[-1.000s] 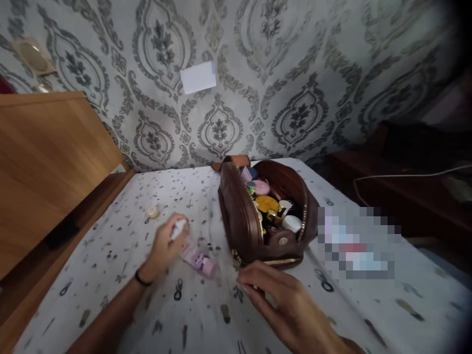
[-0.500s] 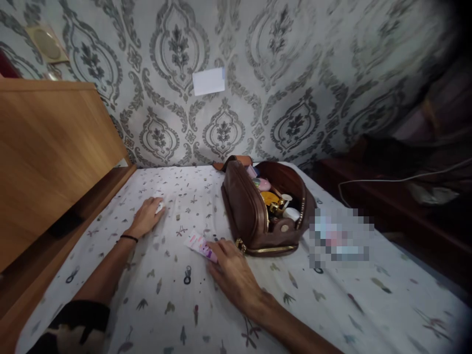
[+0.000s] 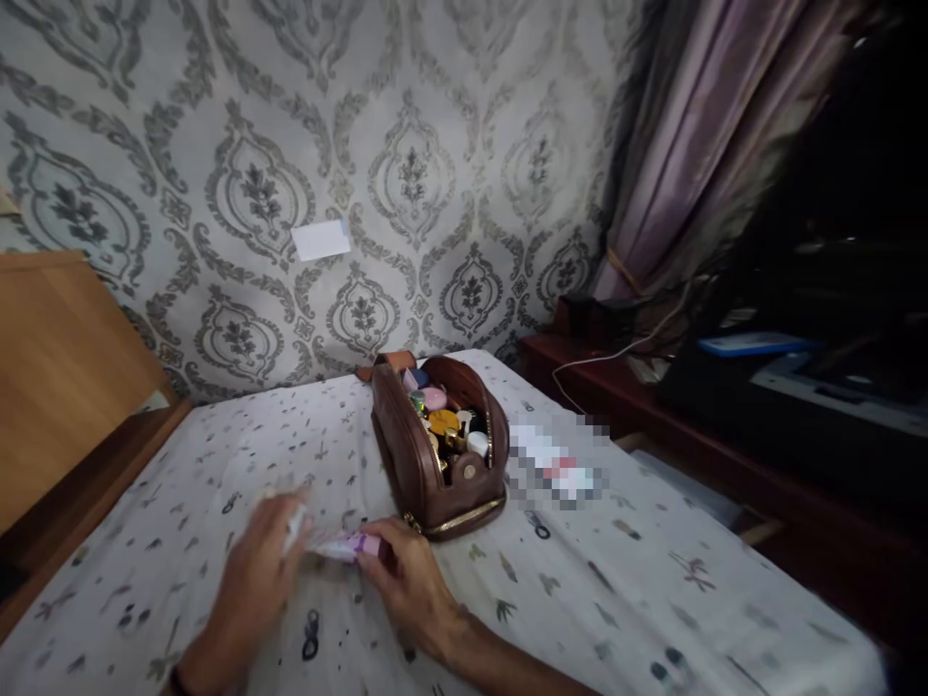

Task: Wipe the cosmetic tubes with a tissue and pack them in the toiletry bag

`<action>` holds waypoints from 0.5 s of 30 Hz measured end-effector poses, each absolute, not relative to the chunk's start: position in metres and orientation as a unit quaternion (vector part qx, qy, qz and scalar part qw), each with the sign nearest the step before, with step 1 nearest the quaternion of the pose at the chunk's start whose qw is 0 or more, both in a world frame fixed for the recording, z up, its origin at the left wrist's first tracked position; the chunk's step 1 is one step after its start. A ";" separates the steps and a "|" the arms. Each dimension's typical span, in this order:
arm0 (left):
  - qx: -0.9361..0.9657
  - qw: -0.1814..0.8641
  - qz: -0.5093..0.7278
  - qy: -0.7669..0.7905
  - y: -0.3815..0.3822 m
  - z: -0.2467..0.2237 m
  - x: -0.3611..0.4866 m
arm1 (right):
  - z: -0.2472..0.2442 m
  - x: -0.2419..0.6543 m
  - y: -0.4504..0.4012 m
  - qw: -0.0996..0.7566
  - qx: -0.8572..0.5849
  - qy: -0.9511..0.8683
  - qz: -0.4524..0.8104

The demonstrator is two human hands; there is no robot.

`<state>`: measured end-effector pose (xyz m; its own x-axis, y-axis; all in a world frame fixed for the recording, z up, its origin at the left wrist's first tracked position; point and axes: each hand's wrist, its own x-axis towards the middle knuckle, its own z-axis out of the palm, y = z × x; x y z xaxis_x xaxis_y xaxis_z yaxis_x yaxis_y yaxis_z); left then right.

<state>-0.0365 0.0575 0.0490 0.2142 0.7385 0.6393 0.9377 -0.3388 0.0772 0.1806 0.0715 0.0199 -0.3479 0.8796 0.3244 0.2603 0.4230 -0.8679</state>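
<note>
My right hand pinches the purple cap end of a small pink and white squeeze tube, which lies level just over the sheet. To its left, my left hand is smeared by motion. Its fingers close around a small white object, too blurred to name, close to the tube's far end. Just beyond my right hand stands a brown leather toiletry bag, unzipped. Inside it are a yellow round item, a pink item and a white lid, among other small things.
Everything rests on a bed with a patterned white sheet. A pixelated item lies right of the bag. A wooden headboard or cabinet stands at left. At right are a dark red ledge with a white cable and a curtain.
My left hand has come from the far left toward the tube, bringing the small white object. My right hand has raised the tube slightly off the sheet. The view has swung right.
</note>
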 end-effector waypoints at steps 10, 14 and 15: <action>-0.780 0.175 -0.355 -0.485 0.045 0.051 -0.022 | 0.020 0.181 0.072 0.460 -0.309 -0.537 0.636; -0.686 0.032 -0.403 -0.606 0.047 0.058 -0.033 | 0.017 0.173 0.073 0.413 -0.247 -0.451 0.752; -0.659 0.007 -0.419 -0.624 0.049 0.061 -0.030 | 0.017 0.171 0.072 0.392 -0.227 -0.432 0.780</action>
